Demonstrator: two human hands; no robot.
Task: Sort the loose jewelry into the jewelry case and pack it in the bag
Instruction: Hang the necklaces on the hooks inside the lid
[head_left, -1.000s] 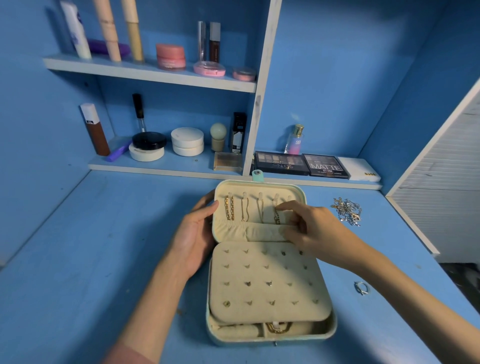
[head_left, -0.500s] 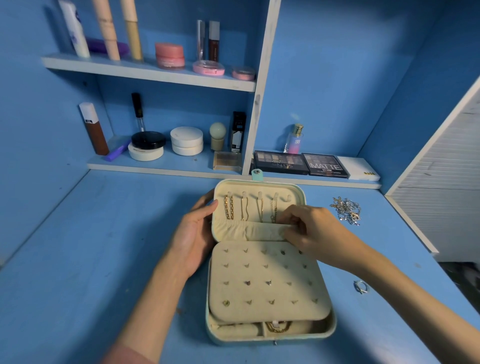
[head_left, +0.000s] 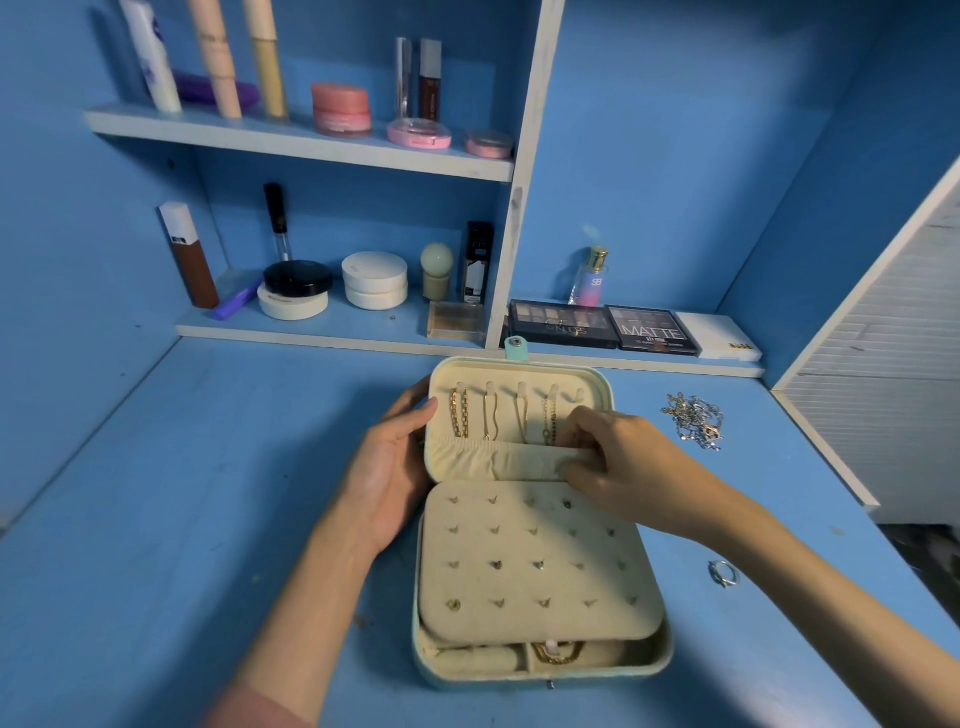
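Note:
A mint jewelry case (head_left: 540, 670) lies open on the blue desk, its cream lid (head_left: 519, 374) standing up. Several gold chains (head_left: 498, 418) hang from hooks in the lid above a gathered pocket (head_left: 483, 460). A cream earring panel (head_left: 535, 561) with small studs covers the base. My left hand (head_left: 389, 467) holds the lid's left edge. My right hand (head_left: 618, 462) pinches the pocket's upper right rim, beside the rightmost chain. A loose silver chain pile (head_left: 696, 418) and a silver ring (head_left: 723, 573) lie on the desk to the right.
Cosmetics fill two shelves at the back left: tubes, jars, compacts. Eyeshadow palettes (head_left: 602, 325) and a perfume bottle (head_left: 589, 278) sit on the ledge behind the case. A white slatted panel (head_left: 893, 374) stands at the right. No bag is in view.
My right hand has slid down from the hanging chains to the pocket's rim. The rightmost chain now hangs straighter into the pocket. My left hand has stayed on the lid.

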